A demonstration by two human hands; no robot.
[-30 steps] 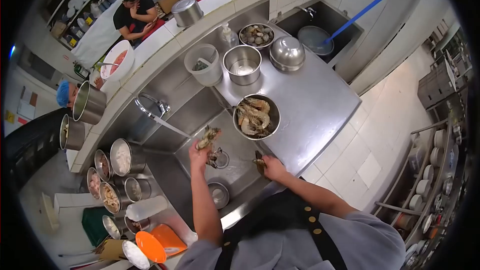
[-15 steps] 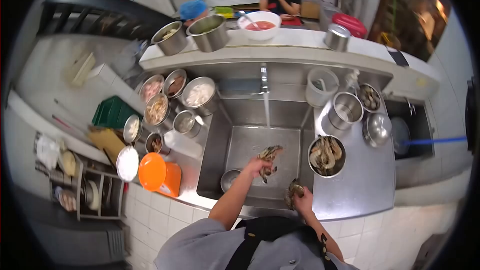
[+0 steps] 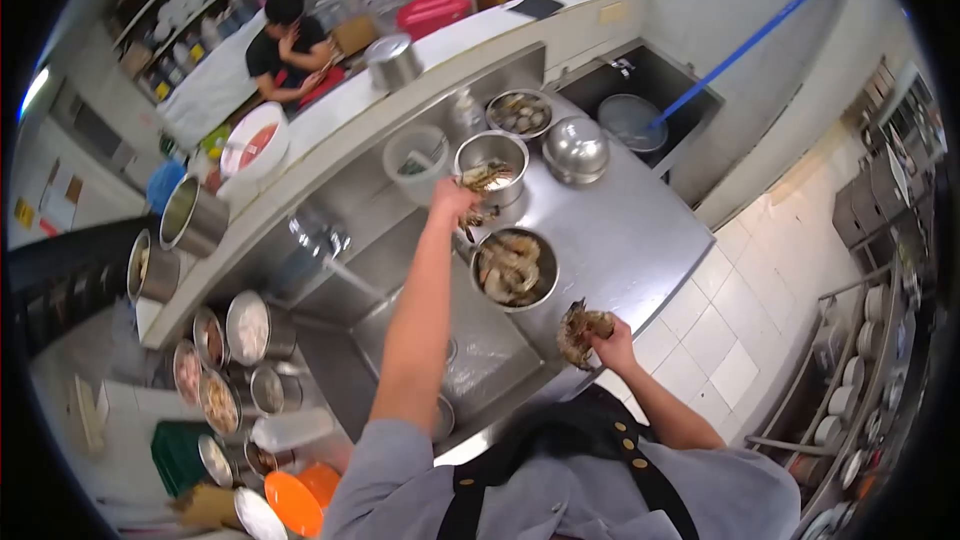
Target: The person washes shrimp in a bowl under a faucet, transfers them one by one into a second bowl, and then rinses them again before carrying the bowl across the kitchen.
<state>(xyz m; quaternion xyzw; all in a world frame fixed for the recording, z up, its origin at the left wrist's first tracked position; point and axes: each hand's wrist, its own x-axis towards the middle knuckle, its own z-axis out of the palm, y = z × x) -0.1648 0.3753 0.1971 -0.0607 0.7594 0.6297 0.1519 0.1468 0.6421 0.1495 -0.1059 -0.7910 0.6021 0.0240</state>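
My left hand [image 3: 455, 202] is closed round several large raw shrimp [image 3: 484, 177], which overlap the near edge of a bare-bottomed steel pot [image 3: 492, 152]. Just below that arm's reach stands a steel bowl of shrimp [image 3: 515, 268] on the metal counter. My right hand [image 3: 613, 346] grips more shrimp [image 3: 577, 333] near the counter's front edge, to the right of the bowl. Under my left forearm lies the sink [image 3: 490, 355], with the tap [image 3: 318, 235] running into it.
A translucent tub [image 3: 414, 160], a bowl of shellfish-like pieces [image 3: 519, 114] and a domed steel bowl [image 3: 576, 150] stand behind. At left are several food containers [image 3: 262, 328] and an orange bucket [image 3: 296, 502]. A blue pole [image 3: 760, 30] leans in a second basin. A person [image 3: 288, 52] sits beyond the ledge.
My view has turned to the right. My left hand has carried its shrimp from over the sink to the pot; my right hand, still holding shrimp, has moved out over the counter's front.
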